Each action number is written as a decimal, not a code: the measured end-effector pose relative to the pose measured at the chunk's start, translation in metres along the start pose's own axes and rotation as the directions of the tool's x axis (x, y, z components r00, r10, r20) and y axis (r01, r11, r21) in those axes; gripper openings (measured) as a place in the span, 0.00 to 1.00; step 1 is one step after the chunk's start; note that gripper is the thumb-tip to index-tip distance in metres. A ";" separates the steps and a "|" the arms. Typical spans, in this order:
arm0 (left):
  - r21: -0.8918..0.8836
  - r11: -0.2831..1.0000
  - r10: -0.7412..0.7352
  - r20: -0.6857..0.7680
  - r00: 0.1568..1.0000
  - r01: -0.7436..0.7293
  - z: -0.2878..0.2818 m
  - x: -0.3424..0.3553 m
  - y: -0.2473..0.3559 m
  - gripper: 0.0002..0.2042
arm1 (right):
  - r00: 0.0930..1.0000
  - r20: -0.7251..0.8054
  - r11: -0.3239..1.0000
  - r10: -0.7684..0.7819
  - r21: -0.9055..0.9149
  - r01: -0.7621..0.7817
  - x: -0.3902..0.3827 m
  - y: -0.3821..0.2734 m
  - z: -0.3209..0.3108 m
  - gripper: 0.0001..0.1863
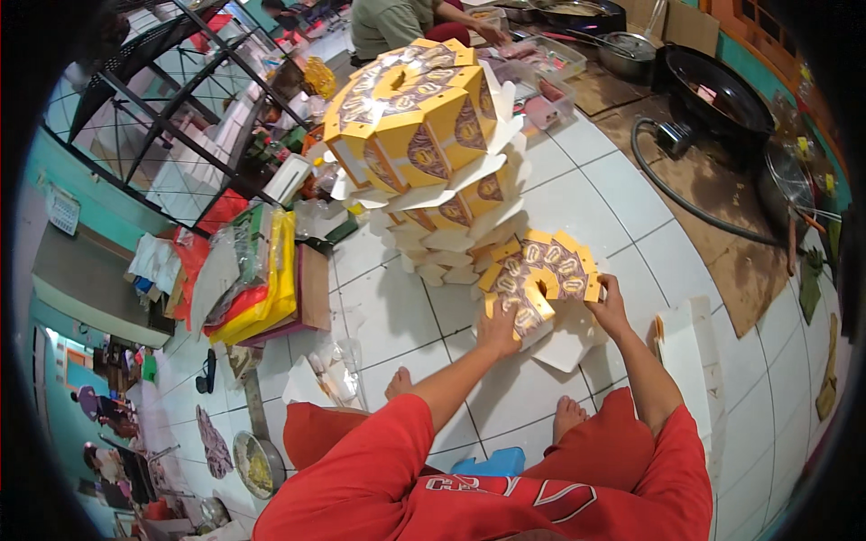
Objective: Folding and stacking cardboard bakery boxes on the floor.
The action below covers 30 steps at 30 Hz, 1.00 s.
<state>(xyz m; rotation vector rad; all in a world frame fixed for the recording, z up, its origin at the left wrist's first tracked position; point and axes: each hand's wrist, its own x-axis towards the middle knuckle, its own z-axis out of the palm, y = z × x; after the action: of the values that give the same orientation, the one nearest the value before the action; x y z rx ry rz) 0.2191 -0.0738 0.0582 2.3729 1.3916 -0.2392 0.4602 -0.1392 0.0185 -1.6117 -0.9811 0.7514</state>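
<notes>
On the tiled floor in front of me, several yellow and purple cartons (541, 257) form a small ring with a gap toward me. My left hand (499, 329) grips the carton at the ring's near left end. Around the carton at the right end, my right hand (608, 308) has its fingers closed. White flaps (561, 353) stick out beneath the ring. Just behind it rises a tall stack of similar cartons (424, 149), fanned in rings, with pale flaps jutting from its sides.
A black wok (713, 90), a hose (695, 221) and cardboard (708, 261) lie to the right. White flat cartons (695, 361) lean by my right forearm. Yellow and red bags (271, 279) stand left, near a metal bowl (259, 464). Another person (397, 27) sits beyond the stack.
</notes>
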 end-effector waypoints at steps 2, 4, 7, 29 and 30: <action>-0.076 0.994 -0.071 0.043 0.997 0.074 0.005 -0.008 0.002 0.44 | 0.987 0.093 0.990 0.135 -0.042 -0.131 -0.002 0.007 0.001 0.34; -0.036 0.998 -0.060 0.027 0.998 0.061 0.005 -0.012 0.003 0.44 | 0.994 0.112 0.976 -0.004 -0.217 0.028 -0.007 0.012 -0.007 0.36; -0.051 0.996 -0.065 0.045 0.997 0.067 -0.001 -0.018 0.000 0.45 | 0.997 -0.018 0.929 -0.080 -0.364 0.068 -0.025 0.020 -0.037 0.44; -0.125 0.967 0.242 0.173 0.955 -0.222 0.067 -0.135 -0.044 0.31 | 0.691 -0.031 0.639 0.722 -0.355 -0.683 -0.194 0.099 -0.163 0.13; -0.129 0.961 0.266 0.180 0.947 -0.245 0.069 -0.137 -0.045 0.31 | 0.639 -0.018 0.616 0.769 -0.244 -0.749 -0.193 0.094 -0.163 0.12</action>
<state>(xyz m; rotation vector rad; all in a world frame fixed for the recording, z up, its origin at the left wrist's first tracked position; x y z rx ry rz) 0.1151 -0.1916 0.0300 2.3402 0.9715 -0.3107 0.5311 -0.3945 -0.0344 -2.2538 -0.3903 1.3315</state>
